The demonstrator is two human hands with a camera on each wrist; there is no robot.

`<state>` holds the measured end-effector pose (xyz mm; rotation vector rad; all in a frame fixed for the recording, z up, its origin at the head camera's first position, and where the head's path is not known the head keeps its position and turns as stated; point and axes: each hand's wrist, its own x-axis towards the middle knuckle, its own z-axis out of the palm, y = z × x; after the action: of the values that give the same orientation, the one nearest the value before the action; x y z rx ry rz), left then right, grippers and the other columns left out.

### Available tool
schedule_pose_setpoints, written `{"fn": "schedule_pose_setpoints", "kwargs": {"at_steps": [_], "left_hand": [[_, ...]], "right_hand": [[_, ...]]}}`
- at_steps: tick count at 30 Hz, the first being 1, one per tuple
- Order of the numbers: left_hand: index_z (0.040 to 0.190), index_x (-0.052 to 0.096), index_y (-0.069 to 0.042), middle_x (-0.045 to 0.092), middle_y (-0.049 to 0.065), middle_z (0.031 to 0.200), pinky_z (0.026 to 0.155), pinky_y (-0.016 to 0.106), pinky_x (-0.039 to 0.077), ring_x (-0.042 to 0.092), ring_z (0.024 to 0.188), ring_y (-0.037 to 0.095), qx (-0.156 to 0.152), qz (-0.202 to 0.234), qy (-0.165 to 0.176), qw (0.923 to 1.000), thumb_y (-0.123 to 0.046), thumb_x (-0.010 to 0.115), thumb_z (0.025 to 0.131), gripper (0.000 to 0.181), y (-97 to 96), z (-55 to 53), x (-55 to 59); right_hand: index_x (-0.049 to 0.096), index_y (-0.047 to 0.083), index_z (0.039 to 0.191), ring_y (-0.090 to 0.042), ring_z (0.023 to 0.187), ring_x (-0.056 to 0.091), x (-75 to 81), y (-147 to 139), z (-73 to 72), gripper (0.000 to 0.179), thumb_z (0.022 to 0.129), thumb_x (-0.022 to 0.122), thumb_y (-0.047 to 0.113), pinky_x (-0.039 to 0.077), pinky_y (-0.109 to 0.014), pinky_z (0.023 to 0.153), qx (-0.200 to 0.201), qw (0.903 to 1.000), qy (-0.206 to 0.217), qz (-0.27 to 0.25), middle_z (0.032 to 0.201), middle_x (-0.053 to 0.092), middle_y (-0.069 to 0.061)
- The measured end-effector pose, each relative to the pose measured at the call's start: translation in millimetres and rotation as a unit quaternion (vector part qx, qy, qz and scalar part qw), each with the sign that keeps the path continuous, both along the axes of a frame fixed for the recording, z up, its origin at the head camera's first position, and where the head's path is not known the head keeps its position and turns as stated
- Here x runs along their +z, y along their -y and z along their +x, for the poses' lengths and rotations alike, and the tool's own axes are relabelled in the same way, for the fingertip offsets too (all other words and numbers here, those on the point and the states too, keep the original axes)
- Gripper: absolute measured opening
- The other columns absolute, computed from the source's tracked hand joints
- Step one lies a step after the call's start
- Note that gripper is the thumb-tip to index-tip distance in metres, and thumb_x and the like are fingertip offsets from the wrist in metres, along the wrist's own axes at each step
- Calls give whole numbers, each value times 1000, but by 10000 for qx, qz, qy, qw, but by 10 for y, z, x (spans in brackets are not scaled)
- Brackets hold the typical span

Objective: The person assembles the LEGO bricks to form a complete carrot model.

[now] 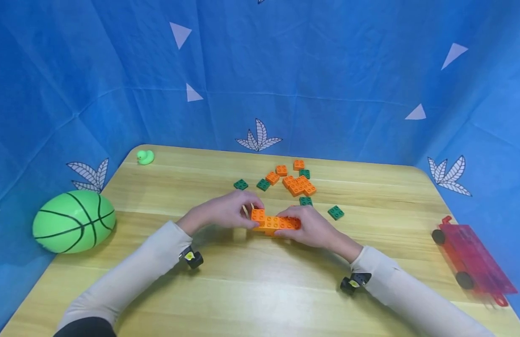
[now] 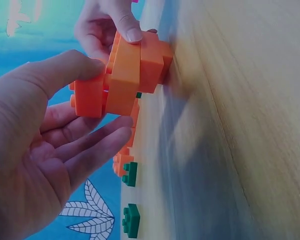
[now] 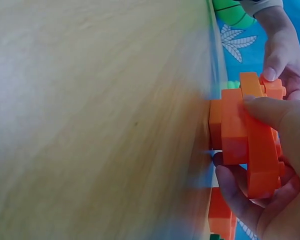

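Left hand [image 1: 228, 210] pinches a small orange brick [image 1: 258, 215] atop the orange stack [image 1: 273, 223], right hand [image 1: 312, 227] has its fingers gripping the other end, hiding part. It's mid-table [image 1: 260, 290], can't tell if touching the wood grain. Blue cloth [image 1: 352, 70] behind.

On table [image 1: 243, 290]: ball [image 1: 74, 222] left, cart [image 1: 472, 255] right, loose bricks [image 1: 301, 186] behind joined bricks [image 1: 272, 222]; duck [image 1: 146, 157] near far left corner.
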<state>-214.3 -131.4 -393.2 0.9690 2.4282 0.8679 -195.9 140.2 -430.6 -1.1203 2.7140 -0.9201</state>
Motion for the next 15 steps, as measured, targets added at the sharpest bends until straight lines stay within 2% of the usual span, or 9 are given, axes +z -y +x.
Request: {"fn": "schedule_pose_setpoints", "kwargs": {"at_steps": [9, 15], "left_hand": [[122, 69, -12, 68, 2, 121, 82, 21, 59, 68, 101, 18, -42, -13, -115, 9999, -22, 77, 91, 34, -45, 16, 2], [120, 69, -14, 67, 0, 122, 85, 22, 60, 70, 99, 12, 154, 15, 155, 9998, -23, 78, 90, 33, -44, 36, -2]], "right_hand": [[78, 16, 110, -5, 73, 59, 7, 0, -5, 31, 86, 84, 34, 51, -20, 65, -72, 9998, 157, -81, 97, 78, 4], [79, 18, 111, -5, 71, 57, -1, 4, -1, 32, 86, 84, 37, 49, -21, 63, -112, 9997, 203, -105, 94, 77, 6]]}}
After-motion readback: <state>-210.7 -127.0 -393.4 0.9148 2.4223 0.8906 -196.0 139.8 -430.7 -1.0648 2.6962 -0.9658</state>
